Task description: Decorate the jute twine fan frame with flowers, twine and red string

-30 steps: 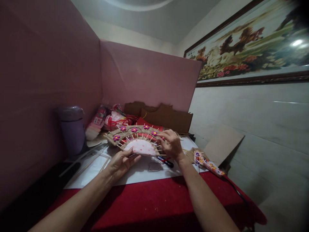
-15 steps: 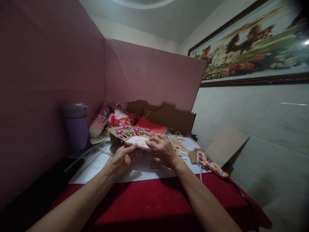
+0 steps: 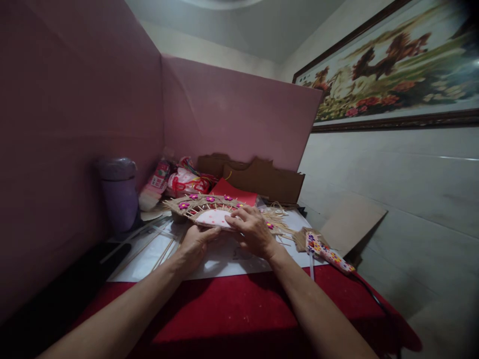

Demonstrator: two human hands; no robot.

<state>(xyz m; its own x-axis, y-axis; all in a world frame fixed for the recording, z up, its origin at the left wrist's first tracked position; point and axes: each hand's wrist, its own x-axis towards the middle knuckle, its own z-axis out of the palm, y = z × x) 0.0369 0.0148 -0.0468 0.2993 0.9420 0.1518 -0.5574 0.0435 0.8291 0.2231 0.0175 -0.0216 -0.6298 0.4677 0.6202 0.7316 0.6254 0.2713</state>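
A handmade fan (image 3: 211, 218) is held above the table, tilted so I see it at a low angle. Its half-round base is covered in white cloth with pink dots. Thin sticks spread from the base to a brown burlap band with purple flowers. My left hand (image 3: 197, 243) grips the lower left edge, thumb along the base and fingers underneath, mostly hidden. My right hand (image 3: 251, 230) is closed over the right end of the base, fingertips on the dotted cloth. Part of the band's right side is behind this hand.
A purple tumbler (image 3: 119, 197) stands at left beside packaged goods (image 3: 189, 182). Red paper (image 3: 234, 192) and torn cardboard (image 3: 264, 180) are behind. Loose straw sticks (image 3: 279, 219) lie right of the fan. A flower-patterned glue gun (image 3: 329, 253) with a cord rests at the right.
My left hand has shifted slightly, its thumb now lying flatter along the fan's lower edge. The fan's tilt has changed a little, and my right hand keeps its hold.
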